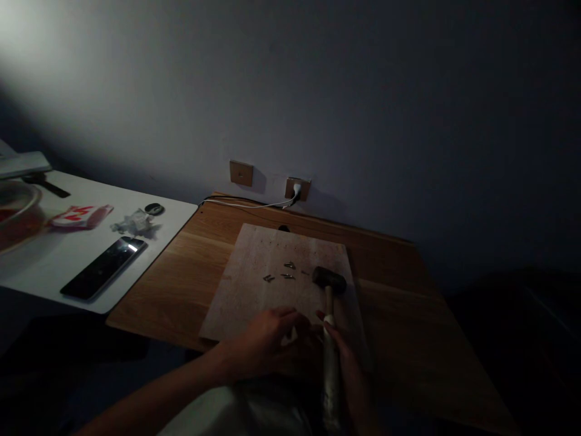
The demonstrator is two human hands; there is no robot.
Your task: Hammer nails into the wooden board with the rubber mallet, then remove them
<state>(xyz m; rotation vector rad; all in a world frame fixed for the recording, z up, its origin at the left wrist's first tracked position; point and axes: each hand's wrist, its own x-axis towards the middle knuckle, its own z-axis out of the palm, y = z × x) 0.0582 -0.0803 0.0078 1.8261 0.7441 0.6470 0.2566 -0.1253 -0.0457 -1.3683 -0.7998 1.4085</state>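
Note:
A pale wooden board (272, 254) lies on a brown wooden table (408, 315) in dim light. Several small nails (284, 274) lie near the board's middle. A hammer (330, 284) rests on the board with its dark head to the right of the nails and its handle running toward me. My right hand (351, 369) is curled round the hammer's handle. My left hand (265, 342) rests on the board's near edge, fingers bent and pinched over something small and pale that I cannot make out.
A white table (54, 260) adjoins on the left, carrying a dark phone (103, 267), a red-and-white packet (79, 215), crumpled wrapping (134, 223) and a glass bowl (16, 212). A white cable (254, 204) runs to a wall socket (297, 189) behind the board.

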